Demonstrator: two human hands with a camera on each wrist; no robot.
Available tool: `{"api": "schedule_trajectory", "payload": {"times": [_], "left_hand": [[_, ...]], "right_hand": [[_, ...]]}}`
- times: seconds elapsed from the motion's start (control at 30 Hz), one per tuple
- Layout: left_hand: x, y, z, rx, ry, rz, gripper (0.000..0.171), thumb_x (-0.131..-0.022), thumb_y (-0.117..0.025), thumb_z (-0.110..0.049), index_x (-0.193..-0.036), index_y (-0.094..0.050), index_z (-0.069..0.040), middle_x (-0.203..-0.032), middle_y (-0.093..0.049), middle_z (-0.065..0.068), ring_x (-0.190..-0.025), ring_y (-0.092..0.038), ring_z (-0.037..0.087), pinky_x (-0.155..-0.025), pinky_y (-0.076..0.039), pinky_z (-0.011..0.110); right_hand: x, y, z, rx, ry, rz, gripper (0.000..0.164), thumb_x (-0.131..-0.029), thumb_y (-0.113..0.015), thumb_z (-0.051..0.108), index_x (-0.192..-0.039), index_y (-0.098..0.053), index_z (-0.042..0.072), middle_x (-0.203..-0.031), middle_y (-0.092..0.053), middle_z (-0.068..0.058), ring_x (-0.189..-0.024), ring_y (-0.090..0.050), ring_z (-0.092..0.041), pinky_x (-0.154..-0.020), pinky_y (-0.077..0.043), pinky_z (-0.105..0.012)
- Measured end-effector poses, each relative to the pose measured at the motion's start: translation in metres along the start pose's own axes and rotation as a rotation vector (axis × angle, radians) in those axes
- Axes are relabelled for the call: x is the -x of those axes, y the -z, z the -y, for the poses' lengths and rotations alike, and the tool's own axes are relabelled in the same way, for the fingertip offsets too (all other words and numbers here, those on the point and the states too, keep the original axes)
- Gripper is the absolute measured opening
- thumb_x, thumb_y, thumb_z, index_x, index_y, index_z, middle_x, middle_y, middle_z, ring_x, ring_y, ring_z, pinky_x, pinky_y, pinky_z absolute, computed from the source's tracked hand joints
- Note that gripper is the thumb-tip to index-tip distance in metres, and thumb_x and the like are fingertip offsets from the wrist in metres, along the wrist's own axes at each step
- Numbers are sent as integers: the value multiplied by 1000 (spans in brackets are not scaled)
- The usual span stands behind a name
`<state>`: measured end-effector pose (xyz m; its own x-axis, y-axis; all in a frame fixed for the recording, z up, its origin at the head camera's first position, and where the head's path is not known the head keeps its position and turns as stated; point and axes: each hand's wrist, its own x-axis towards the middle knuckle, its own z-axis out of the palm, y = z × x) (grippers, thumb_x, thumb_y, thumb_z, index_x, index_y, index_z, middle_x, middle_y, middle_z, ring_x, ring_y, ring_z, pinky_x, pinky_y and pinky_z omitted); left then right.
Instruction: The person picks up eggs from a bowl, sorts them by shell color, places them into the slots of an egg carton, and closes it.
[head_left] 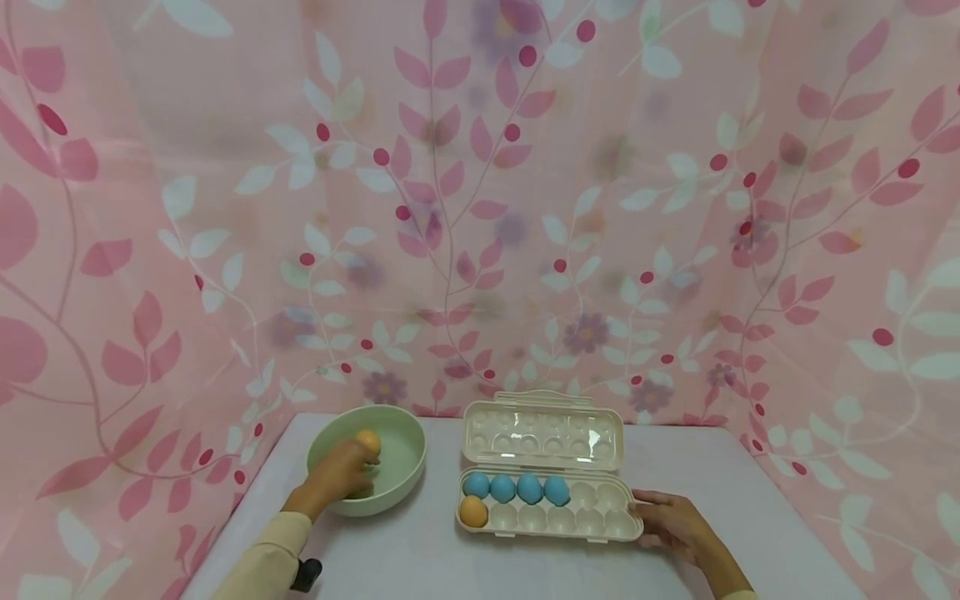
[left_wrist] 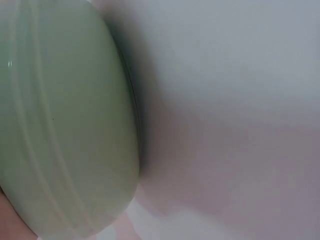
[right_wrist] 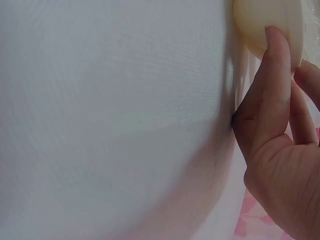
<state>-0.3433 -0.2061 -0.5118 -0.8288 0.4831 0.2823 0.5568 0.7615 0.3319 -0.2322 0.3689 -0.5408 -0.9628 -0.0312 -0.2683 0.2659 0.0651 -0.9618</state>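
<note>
My left hand (head_left: 341, 473) reaches into a pale green bowl (head_left: 408, 475), with an orange egg (head_left: 367, 442) at its fingertips. The hand partly covers that egg and much of the bowl's inside. In the left wrist view the bowl's outer wall (left_wrist: 75, 120) fills the left side. An egg carton (head_left: 528, 533) lies with its lid raised, its back row holding several blue eggs (head_left: 529, 488) on the left and its front left cup an orange egg (head_left: 473, 511). My right hand (head_left: 678, 529) holds the carton's right end, thumb (right_wrist: 277, 65) along its wall.
The carton's lid (head_left: 543, 429) leans back towards a pink floral curtain (head_left: 450, 250) behind the table. White cloth covers the table (head_left: 420, 558). A small black object (head_left: 306, 575) shows beside the left sleeve.
</note>
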Motion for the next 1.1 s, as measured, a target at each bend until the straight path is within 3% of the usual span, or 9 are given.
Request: {"api": "schedule_trajectory", "payload": {"times": [0.17,0.43,0.53,0.67,0.77,0.87,1.0,1.1], "left_hand": [[-1,-3,-2,62,90,94,24,-62,-84,-4,-82,-74,-14,-75,-65,-7,-67,-52,9,-59,-45,27],[-1,-2,-4,27,81,74,28,-60,-82,-1,-85,-76,-11,-80,-68,-5,-68,-52,10,-63,-47,30],[0,2,-5,23,32,69,28,-59,-78,2,-84,-76,-10,-81,-69,-6,-70,-53,8,-64,-48,29],[6,9,-4,25,-73,111,15,-58,-70,8,-69,-67,-2,-63,-51,-10,-58,-38,4,-53,-35,23],[12,14,-4,21,-99,143,15,-59,-67,12,-66,-62,-1,-60,-41,-9,-56,-31,4,-51,-30,22],[14,18,-4,0,-72,119,22,-56,-68,12,-60,-56,-6,-61,-39,-12,-57,-31,3,-52,-31,20],[14,20,-5,-40,-46,58,44,-55,-64,11,-56,-29,-16,-60,-18,-13,-56,-21,3,-52,-20,20],[15,19,-6,-56,-25,23,47,-56,-62,11,-57,-26,-19,-61,-14,-13,-57,-18,5,-52,-18,21]], "right_hand": [[0,0,0,-6,10,-2,59,-91,-68,16,-138,-44,-12,-98,-71,-11,-81,-69,-24,-69,-58,-39],[0,2,-1,-11,17,-7,58,-91,-69,16,-137,-45,-11,-99,-71,-11,-81,-69,-24,-69,-58,-39],[0,1,-2,-13,17,-4,59,-91,-69,16,-137,-46,-11,-98,-71,-11,-82,-68,-24,-69,-58,-39],[0,0,-4,-2,7,-6,59,-90,-70,17,-137,-47,-10,-97,-71,-11,-83,-69,-24,-69,-58,-38],[1,0,-4,10,-1,-19,58,-90,-70,17,-137,-47,-10,-96,-71,-10,-82,-68,-23,-69,-58,-38],[1,0,-3,8,0,-23,59,-90,-70,16,-137,-47,-10,-96,-71,-11,-82,-68,-24,-69,-58,-39],[0,0,-2,0,7,-21,59,-90,-70,16,-137,-46,-10,-97,-71,-11,-82,-68,-24,-69,-58,-39],[0,-1,-1,0,6,-26,58,-90,-70,16,-137,-47,-10,-96,-71,-11,-81,-69,-24,-69,-58,-39]]}}
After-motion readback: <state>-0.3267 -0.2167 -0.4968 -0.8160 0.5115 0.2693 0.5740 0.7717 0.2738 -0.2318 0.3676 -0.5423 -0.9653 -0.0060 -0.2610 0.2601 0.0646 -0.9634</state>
